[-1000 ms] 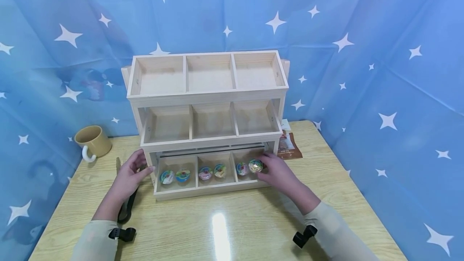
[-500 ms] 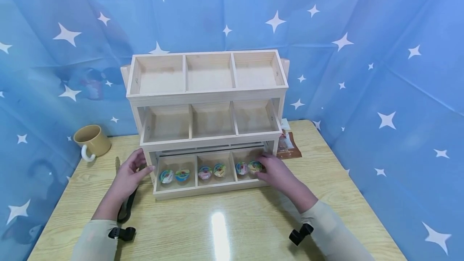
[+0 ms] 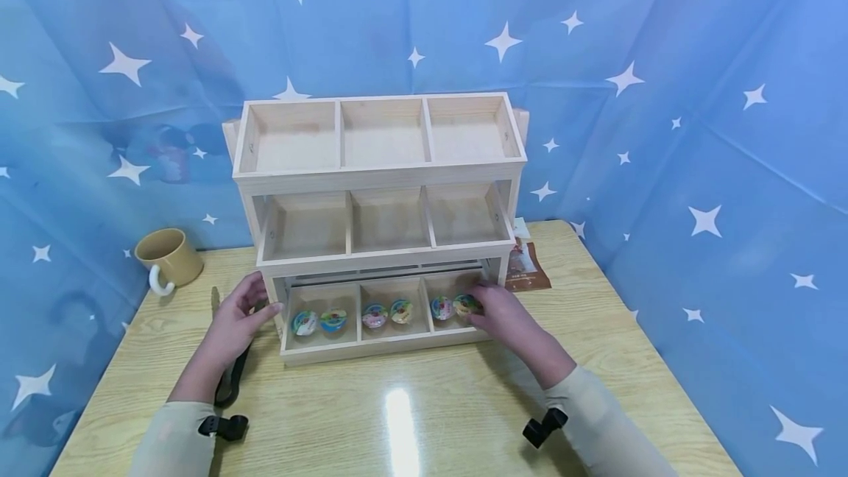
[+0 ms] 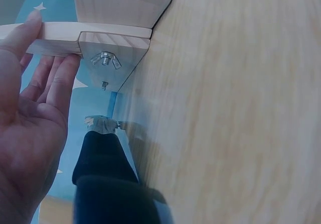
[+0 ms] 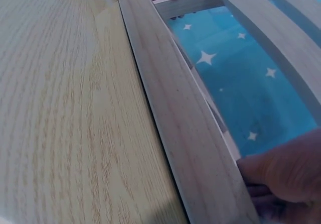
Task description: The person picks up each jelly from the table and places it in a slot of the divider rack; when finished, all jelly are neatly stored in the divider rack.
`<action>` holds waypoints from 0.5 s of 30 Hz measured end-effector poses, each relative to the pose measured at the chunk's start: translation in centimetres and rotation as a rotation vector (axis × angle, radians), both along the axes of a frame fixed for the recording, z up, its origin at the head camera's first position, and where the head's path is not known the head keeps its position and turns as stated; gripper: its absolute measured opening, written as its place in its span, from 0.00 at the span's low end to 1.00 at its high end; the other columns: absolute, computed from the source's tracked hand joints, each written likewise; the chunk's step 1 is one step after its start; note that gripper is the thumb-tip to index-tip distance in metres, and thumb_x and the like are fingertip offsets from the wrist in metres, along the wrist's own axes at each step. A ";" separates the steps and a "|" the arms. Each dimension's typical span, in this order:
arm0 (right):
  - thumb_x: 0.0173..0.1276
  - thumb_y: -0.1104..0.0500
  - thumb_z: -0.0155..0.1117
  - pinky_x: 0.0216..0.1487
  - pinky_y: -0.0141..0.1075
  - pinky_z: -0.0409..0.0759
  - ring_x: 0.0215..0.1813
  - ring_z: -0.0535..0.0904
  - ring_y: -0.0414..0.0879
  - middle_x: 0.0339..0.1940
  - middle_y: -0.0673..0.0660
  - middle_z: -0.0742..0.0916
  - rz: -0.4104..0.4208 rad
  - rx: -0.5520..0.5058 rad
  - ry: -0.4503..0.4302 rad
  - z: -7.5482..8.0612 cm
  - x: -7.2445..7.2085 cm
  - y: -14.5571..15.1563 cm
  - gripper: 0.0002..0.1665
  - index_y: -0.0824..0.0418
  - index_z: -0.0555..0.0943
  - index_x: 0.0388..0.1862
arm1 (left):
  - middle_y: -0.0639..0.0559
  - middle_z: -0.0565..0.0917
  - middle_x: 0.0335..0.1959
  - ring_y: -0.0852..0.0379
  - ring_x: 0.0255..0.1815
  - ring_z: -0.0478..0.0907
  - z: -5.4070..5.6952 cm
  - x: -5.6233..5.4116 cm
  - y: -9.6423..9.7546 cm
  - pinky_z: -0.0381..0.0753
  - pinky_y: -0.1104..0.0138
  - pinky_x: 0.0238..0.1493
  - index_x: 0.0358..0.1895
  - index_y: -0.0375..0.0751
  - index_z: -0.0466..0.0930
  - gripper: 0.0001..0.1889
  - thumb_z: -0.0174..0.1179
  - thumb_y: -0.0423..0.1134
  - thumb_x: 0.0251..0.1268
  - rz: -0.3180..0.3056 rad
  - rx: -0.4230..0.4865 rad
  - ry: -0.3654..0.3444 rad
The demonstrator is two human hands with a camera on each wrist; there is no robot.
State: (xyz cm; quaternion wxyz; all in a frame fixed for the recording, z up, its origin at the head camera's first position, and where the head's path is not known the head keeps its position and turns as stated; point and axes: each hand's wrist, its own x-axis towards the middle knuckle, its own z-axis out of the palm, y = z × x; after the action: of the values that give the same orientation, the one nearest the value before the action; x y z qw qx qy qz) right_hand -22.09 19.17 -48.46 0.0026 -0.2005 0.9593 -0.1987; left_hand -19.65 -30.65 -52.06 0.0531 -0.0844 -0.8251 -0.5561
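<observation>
A pale wooden three-tier rack (image 3: 391, 256) has three compartments in each tier. Its lowest tray holds small jelly cups with coloured lids, two per compartment. My right hand (image 3: 503, 315) reaches into the right compartment, fingers around a yellow-lidded jelly cup (image 3: 466, 305); a pink-lidded jelly cup (image 3: 442, 308) lies just left of it. In the right wrist view the tray's front board (image 5: 185, 118) hides that cup. My left hand (image 3: 235, 319) grips the rack's left upright (image 4: 57, 37), thumb on one side and fingers on the other, near a bolt with a wing nut (image 4: 105, 58).
A tan mug (image 3: 171, 256) with a white handle stands at the back left. A black-handled tool (image 3: 232, 381) lies beside the left forearm, partly hidden. A brown packet (image 3: 530, 267) lies behind the rack's right side. Blue star-print curtain (image 3: 411, 20) surrounds the table (image 3: 331, 418).
My right hand and forearm have shifted slightly left, and the fingers now cover more of the yellow-lidded cup. The left hand keeps its hold on the rack.
</observation>
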 end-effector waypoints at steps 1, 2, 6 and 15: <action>0.67 0.63 0.84 0.51 0.51 0.85 0.46 0.84 0.51 0.46 0.57 0.89 -0.005 -0.004 -0.001 0.0 0.0 0.0 0.20 0.66 0.90 0.55 | 0.33 0.80 0.71 0.70 0.60 0.79 0.0 0.0 0.0 0.78 0.77 0.56 0.86 0.41 0.64 0.35 0.67 0.35 0.83 0.000 0.000 -0.002; 0.66 0.63 0.84 0.50 0.51 0.84 0.46 0.84 0.51 0.46 0.57 0.89 -0.009 -0.006 0.002 0.1 0.1 0.0 0.20 0.66 0.90 0.56 | 0.33 0.80 0.71 0.70 0.60 0.79 0.0 0.0 0.0 0.78 0.77 0.56 0.86 0.42 0.63 0.36 0.67 0.36 0.83 0.001 -0.002 -0.006; 0.66 0.63 0.84 0.51 0.52 0.85 0.48 0.85 0.53 0.49 0.59 0.90 -0.015 -0.021 0.007 0.3 0.3 -0.1 0.22 0.67 0.89 0.56 | 0.34 0.80 0.71 0.69 0.61 0.79 0.0 0.0 -0.1 0.78 0.77 0.57 0.87 0.43 0.63 0.36 0.67 0.36 0.83 0.001 -0.006 -0.012; 0.69 0.59 0.83 0.53 0.54 0.87 0.51 0.88 0.57 0.54 0.63 0.90 -0.012 -0.082 0.026 1.0 1.2 0.8 0.25 0.66 0.88 0.61 | 0.35 0.80 0.72 0.67 0.62 0.79 0.0 0.0 0.1 0.79 0.72 0.58 0.88 0.43 0.62 0.37 0.67 0.36 0.83 0.006 -0.022 -0.022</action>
State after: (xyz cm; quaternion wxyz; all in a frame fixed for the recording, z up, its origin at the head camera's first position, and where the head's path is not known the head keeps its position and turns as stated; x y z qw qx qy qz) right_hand -20.86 20.02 -47.48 -0.0190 -0.1972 0.9515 -0.2352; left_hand -19.69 -30.59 -52.07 0.0447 -0.0762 -0.8320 -0.5477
